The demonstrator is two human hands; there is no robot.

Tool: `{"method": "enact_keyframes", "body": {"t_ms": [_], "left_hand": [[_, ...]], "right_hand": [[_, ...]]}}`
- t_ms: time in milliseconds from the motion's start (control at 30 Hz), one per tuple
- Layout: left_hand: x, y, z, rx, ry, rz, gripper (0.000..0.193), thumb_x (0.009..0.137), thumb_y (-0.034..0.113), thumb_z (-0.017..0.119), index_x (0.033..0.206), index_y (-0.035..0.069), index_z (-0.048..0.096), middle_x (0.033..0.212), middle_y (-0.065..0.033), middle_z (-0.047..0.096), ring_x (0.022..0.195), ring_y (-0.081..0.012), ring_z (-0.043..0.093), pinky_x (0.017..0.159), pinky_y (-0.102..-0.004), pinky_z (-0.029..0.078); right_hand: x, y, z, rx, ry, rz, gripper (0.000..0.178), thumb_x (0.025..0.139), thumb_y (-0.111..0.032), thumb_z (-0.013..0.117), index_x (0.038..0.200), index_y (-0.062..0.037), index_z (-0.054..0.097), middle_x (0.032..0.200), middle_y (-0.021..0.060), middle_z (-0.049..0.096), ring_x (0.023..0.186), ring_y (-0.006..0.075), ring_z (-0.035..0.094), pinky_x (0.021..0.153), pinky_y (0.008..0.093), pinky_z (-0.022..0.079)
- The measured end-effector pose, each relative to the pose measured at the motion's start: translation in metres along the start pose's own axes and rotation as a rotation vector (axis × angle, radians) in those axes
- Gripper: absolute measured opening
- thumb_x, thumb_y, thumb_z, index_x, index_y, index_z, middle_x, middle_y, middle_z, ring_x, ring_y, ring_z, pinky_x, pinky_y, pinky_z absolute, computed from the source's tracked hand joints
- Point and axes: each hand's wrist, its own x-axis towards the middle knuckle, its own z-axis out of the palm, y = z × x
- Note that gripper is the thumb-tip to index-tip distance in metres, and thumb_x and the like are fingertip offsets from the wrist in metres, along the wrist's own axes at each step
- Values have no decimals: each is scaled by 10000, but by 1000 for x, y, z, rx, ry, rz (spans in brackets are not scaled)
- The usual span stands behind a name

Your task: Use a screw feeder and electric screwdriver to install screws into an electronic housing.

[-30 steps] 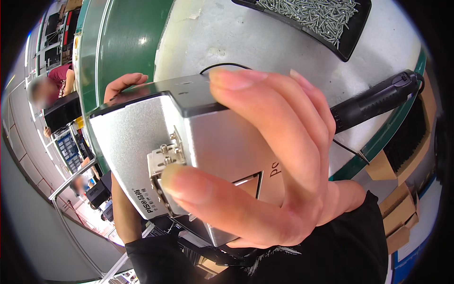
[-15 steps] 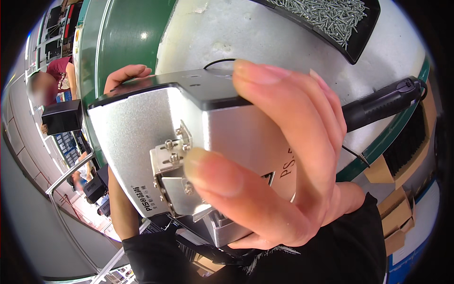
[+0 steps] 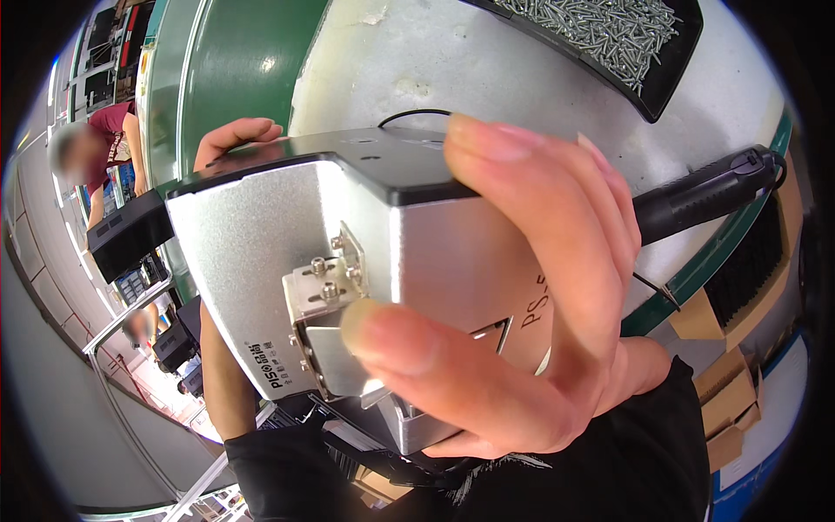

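Observation:
A silver metal device housing [image 3: 239, 235] with a black plate on its upper face is held up close before me. My left hand [image 3: 233, 141] grips its far left side; only the fingers show over the edge, the palm being hidden behind. My right hand [image 3: 557, 296] wraps round the right side, fingertips on the black plate's edge. Its thumb lies over a small metal bracket [image 3: 323, 291] fixed with several screws. Below the thumb a thin metal flap [image 3: 339, 361] shows. What the thumb presses on is partly hidden.
At the upper right a black tray [image 3: 665, 87] holds many loose screws on the pale worktop [image 3: 365, 70]. A black electric screwdriver [image 3: 704, 193] lies right of my hand. Cardboard boxes [image 3: 731, 400] stand lower right. At left, a person [image 3: 109, 143] handles a black housing [image 3: 130, 235].
The device and my right hand have shifted slightly to the right, the thumb a little lower. The person at left has tilted and moved the black housing.

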Motion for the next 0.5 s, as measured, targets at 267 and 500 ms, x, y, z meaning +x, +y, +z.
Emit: {"method": "enact_keyframes", "body": {"t_ms": [267, 500], "left_hand": [[0, 2, 7, 4, 20, -19, 371, 889, 237, 692, 1132, -13, 565, 1096, -162, 644, 952, -183, 648, 872, -310, 540], [13, -88, -56, 222, 90, -109, 407, 877, 266, 711, 1138, -10, 565, 1095, -159, 648, 967, -189, 656, 897, -313, 541]], "right_hand": [[2, 1, 10, 2, 13, -16, 558, 650, -388, 783, 1092, -92, 614, 1192, 336, 554, 1032, 400, 596, 885, 502, 455], [5, -16, 13, 33, 33, -34, 534, 656, -375, 781, 1079, -92, 618, 1179, 337, 567, 1016, 397, 608, 877, 499, 458]]}}
